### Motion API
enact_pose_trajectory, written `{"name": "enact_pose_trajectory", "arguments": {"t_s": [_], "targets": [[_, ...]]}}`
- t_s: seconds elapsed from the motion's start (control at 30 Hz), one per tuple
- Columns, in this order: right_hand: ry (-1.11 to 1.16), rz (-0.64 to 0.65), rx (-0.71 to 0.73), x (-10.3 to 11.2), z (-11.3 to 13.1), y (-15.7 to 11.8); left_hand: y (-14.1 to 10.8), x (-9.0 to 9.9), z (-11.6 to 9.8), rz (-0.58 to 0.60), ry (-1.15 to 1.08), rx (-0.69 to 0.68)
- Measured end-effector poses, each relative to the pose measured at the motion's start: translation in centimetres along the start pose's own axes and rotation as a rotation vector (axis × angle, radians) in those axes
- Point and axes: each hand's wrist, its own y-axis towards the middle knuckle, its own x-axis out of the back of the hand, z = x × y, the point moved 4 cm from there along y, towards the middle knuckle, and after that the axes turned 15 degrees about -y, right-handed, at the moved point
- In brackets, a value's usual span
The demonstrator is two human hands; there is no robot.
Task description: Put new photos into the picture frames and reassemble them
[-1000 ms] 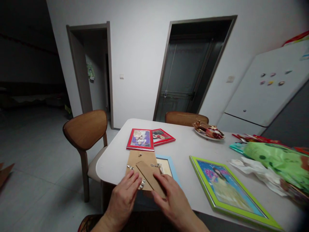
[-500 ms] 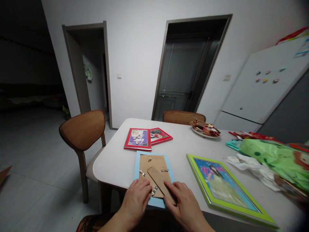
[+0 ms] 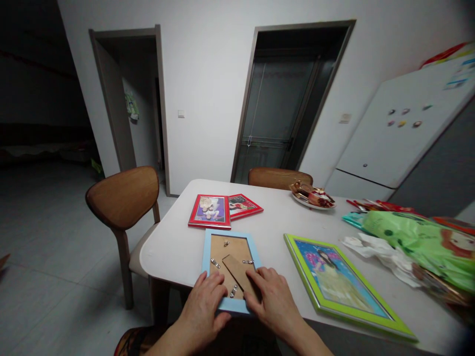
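A light-blue picture frame point(image 3: 206, 251) lies face down at the table's near edge, its brown backing board point(image 3: 222, 284) showing. Small metal turn clips point(image 3: 233, 290) sit round the board, and a brown stand leg point(image 3: 235, 269) slants across it. My left hand point(image 3: 206, 301) is closed on the frame's lower left corner, fingers on top and thumb at the front edge. At the lower right, my right hand point(image 3: 272, 299) grips the frame's side, its fingertips against the stand leg. The fingers' undersides are hidden.
A green picture frame point(image 3: 309, 291) lies to the right. Two overlapping red frames point(image 3: 190, 217) are beyond the blue one. Farther off stand a plate of snacks point(image 3: 311, 205), crumpled tissue point(image 3: 386, 254) and a green bag point(image 3: 408, 237). A wooden chair point(image 3: 126, 198) is at the left.
My left thumb has moved out to the frame's front edge, and its fingers lie farther left. The right hand has shifted slightly towards the stand leg. The view has turned a little.
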Motion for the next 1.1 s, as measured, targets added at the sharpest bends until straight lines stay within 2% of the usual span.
{"name": "enact_pose_trajectory", "arguments": {"t_s": [0.13, 0.33, 0.5, 0.67, 0.93, 1.1], "targets": [[0.029, 0.000, -0.007, -0.2, -0.1, 0.3, 0.0, -0.1, 0.2, -0.009, -0.018, 0.018], [-0.009, -0.018, -0.124, -1.3, -1.9, 2.1, -0.1, -0.4, 0.5, -0.038, -0.020, -0.013], [-0.001, -0.008, -0.086, -2.2, -2.7, 4.2, -0.1, -0.4, 0.4, -0.055, -0.011, -0.050], [0.022, -0.023, -0.117, -2.8, -2.9, 5.3, -0.2, -0.4, 0.3, -0.069, -0.011, -0.048], [0.107, 0.005, -0.023, -2.7, -2.7, 4.2, 0.0, -0.1, 0.0, -0.051, -0.030, 0.023], [0.174, 0.006, -0.057, -2.4, -2.9, 3.6, -0.1, -0.1, 0.3, -0.064, -0.048, 0.007]]}}
